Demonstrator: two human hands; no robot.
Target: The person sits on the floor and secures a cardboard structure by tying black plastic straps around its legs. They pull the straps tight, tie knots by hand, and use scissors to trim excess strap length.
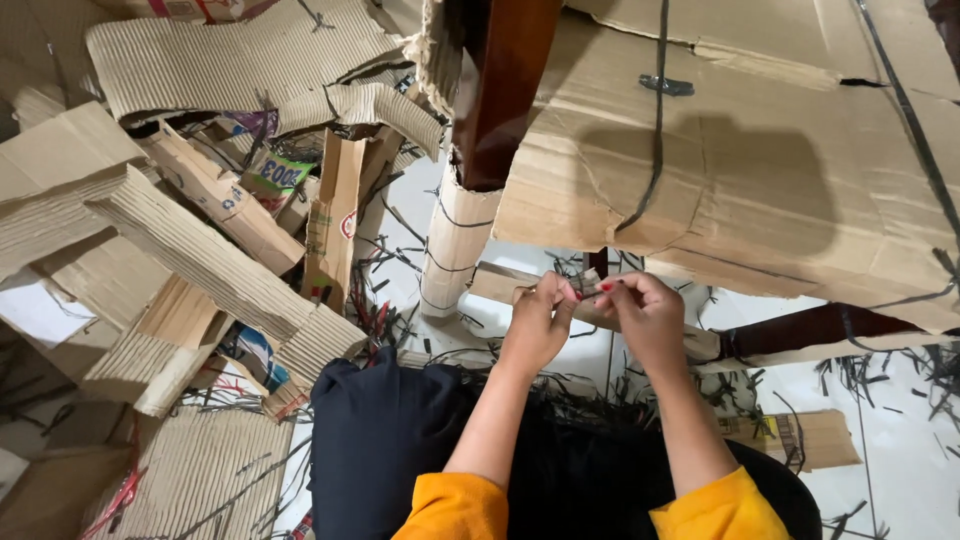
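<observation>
Left hand and right hand pinch together on a thin black plastic strap against the cardboard-wrapped dark wooden rail. Big strapped brown cardboard wrap overhangs above. Torn corrugated cardboard heap left, green-labelled box half buried. Strap mostly hidden by fingers.
</observation>
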